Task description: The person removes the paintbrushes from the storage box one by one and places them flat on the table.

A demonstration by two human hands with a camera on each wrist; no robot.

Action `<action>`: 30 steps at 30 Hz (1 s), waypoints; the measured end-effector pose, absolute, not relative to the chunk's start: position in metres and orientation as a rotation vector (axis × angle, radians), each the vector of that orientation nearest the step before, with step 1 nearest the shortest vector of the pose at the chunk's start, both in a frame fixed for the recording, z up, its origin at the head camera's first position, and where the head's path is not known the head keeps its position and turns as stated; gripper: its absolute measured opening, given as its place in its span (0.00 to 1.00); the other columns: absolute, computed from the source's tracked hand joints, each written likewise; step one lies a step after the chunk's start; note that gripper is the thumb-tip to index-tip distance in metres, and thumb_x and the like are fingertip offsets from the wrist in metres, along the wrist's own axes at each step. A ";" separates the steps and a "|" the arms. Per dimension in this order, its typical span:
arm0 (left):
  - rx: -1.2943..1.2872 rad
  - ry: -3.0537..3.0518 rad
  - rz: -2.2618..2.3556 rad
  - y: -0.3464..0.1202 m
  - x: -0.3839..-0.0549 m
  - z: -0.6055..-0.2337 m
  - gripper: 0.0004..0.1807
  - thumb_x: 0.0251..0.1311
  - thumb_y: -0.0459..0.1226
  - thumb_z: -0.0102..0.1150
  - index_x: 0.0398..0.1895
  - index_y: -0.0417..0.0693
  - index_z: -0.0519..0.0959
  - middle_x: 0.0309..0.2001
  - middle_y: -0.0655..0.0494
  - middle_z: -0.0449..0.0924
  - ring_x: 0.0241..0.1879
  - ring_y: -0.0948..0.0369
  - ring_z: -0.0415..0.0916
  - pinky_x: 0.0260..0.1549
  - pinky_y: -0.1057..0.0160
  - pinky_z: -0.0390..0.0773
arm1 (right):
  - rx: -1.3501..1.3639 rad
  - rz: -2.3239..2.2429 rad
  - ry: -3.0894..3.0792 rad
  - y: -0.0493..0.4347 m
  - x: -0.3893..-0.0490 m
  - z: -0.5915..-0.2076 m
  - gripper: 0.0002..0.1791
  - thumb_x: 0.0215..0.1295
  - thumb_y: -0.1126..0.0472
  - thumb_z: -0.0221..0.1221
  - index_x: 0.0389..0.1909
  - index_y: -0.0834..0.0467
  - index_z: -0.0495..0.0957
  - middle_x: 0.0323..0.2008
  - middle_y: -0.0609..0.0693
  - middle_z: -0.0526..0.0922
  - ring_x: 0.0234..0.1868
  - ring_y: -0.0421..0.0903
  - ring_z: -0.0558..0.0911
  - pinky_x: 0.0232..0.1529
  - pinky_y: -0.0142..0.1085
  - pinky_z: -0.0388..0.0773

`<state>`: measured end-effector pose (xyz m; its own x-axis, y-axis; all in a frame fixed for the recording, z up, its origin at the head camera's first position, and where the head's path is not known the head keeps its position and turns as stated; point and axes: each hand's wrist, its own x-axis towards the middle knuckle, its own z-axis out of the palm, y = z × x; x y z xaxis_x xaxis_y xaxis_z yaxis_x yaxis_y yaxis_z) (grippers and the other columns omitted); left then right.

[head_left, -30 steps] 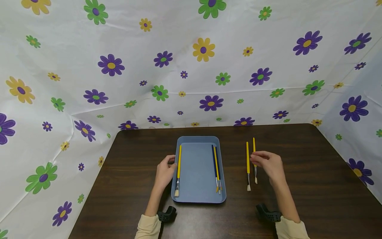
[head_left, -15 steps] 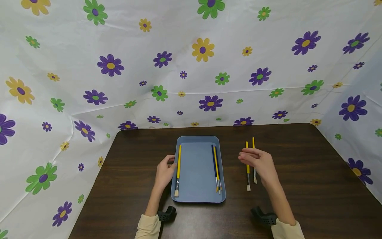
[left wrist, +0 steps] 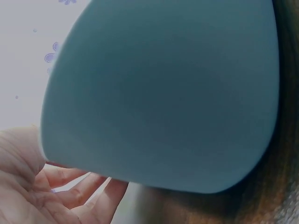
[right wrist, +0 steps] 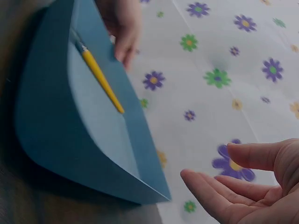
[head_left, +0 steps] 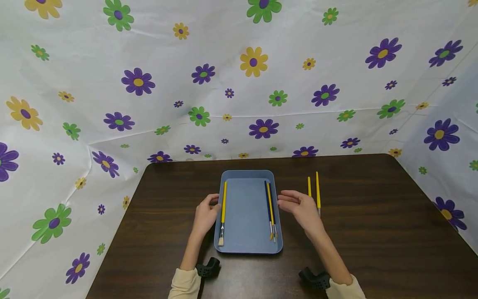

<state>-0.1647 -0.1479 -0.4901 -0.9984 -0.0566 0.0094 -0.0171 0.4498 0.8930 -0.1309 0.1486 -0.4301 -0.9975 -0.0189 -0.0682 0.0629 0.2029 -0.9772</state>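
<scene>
A blue-grey tray (head_left: 248, 216) lies on the table. My left hand (head_left: 205, 214) holds its left rim, with the thumb at the edge; the left wrist view shows the fingers (left wrist: 88, 189) partly hidden beyond the tray wall. Just off the right rim is my right hand (head_left: 300, 207), holding nothing, its thumb and fingers apart in the right wrist view. Inside the tray, a wide yellow-handled paintbrush (head_left: 224, 203) lies along the left side. A yellow paintbrush (head_left: 270, 199) lies between two dark-handled ones at the right side.
Two more yellow-handled paintbrushes lie on the table right of the tray; the right hand and arm hide the lower parts of the nearer brush (head_left: 309, 185) and the farther brush (head_left: 318, 189). A flowered white cloth (head_left: 209, 95) hangs behind the dark wooden table (head_left: 373, 232).
My right hand has moved left, from over the two loose paintbrushes to beside the tray's right rim. My left hand, the tray and the brushes have stayed in place.
</scene>
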 end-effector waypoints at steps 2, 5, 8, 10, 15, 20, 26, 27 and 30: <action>0.060 -2.646 -1.628 -0.148 -0.165 -0.490 0.18 0.70 0.30 0.57 0.61 0.36 0.79 0.55 0.38 0.82 0.44 0.47 0.84 0.44 0.47 0.81 | 0.039 -1.913 2.407 0.141 -0.131 -0.434 0.25 0.72 0.64 0.63 0.65 0.73 0.74 0.56 0.67 0.83 0.56 0.59 0.85 0.57 0.41 0.80; 0.052 -2.649 -1.628 -0.149 -0.165 -0.489 0.18 0.70 0.30 0.57 0.61 0.35 0.79 0.55 0.38 0.82 0.44 0.47 0.83 0.44 0.47 0.81 | 0.027 -1.875 2.439 0.131 -0.130 -0.439 0.25 0.70 0.65 0.64 0.64 0.74 0.75 0.56 0.67 0.84 0.56 0.59 0.85 0.57 0.45 0.80; 0.054 -2.655 -1.621 -0.149 -0.165 -0.488 0.18 0.70 0.30 0.57 0.61 0.35 0.79 0.55 0.38 0.83 0.44 0.47 0.83 0.44 0.47 0.81 | 0.012 -1.855 2.456 0.124 -0.128 -0.443 0.25 0.70 0.66 0.64 0.63 0.74 0.75 0.56 0.67 0.84 0.56 0.59 0.85 0.57 0.48 0.80; 0.057 -2.660 -1.614 -0.149 -0.165 -0.488 0.18 0.70 0.30 0.57 0.61 0.35 0.79 0.54 0.38 0.83 0.43 0.48 0.82 0.43 0.48 0.81 | 0.008 -1.853 2.456 0.121 -0.127 -0.445 0.25 0.70 0.66 0.64 0.63 0.74 0.75 0.56 0.68 0.83 0.56 0.60 0.85 0.58 0.49 0.79; 0.060 -2.655 -1.625 -0.150 -0.164 -0.487 0.18 0.69 0.30 0.58 0.61 0.36 0.80 0.54 0.39 0.83 0.42 0.49 0.82 0.41 0.50 0.80 | 0.007 -1.833 2.475 0.113 -0.127 -0.450 0.27 0.69 0.67 0.64 0.65 0.75 0.73 0.58 0.69 0.81 0.59 0.62 0.82 0.58 0.50 0.79; 0.056 -2.642 -1.638 -0.150 -0.164 -0.487 0.18 0.68 0.30 0.58 0.60 0.35 0.80 0.53 0.39 0.83 0.42 0.49 0.82 0.40 0.51 0.80 | -0.008 -1.794 2.516 0.104 -0.126 -0.456 0.31 0.67 0.68 0.65 0.68 0.77 0.69 0.63 0.72 0.76 0.65 0.65 0.77 0.60 0.53 0.77; 0.055 -2.637 -1.637 -0.150 -0.165 -0.487 0.18 0.68 0.30 0.58 0.60 0.35 0.80 0.53 0.39 0.83 0.40 0.51 0.82 0.38 0.53 0.80 | -0.017 -1.791 2.527 0.096 -0.123 -0.461 0.33 0.67 0.69 0.64 0.69 0.78 0.66 0.67 0.73 0.72 0.69 0.66 0.72 0.65 0.55 0.71; 0.057 -2.638 -1.640 -0.150 -0.165 -0.487 0.18 0.68 0.30 0.58 0.60 0.35 0.80 0.53 0.39 0.83 0.40 0.51 0.82 0.38 0.53 0.80 | -0.018 -1.792 2.531 0.095 -0.123 -0.461 0.33 0.67 0.69 0.64 0.69 0.78 0.66 0.67 0.74 0.71 0.69 0.66 0.72 0.66 0.54 0.70; 0.058 -2.637 -1.641 -0.150 -0.165 -0.487 0.18 0.68 0.30 0.58 0.60 0.35 0.80 0.53 0.39 0.83 0.40 0.51 0.82 0.39 0.52 0.80 | -0.022 -1.789 2.549 0.092 -0.123 -0.465 0.33 0.66 0.70 0.65 0.68 0.79 0.66 0.67 0.75 0.71 0.69 0.67 0.72 0.65 0.54 0.70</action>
<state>-0.1645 -0.1500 -0.4874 -0.9987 -0.0502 0.0102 -0.0130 0.4412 0.8973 -0.1231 0.0916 -0.4654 -0.9995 -0.0274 -0.0146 0.0044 0.3402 -0.9403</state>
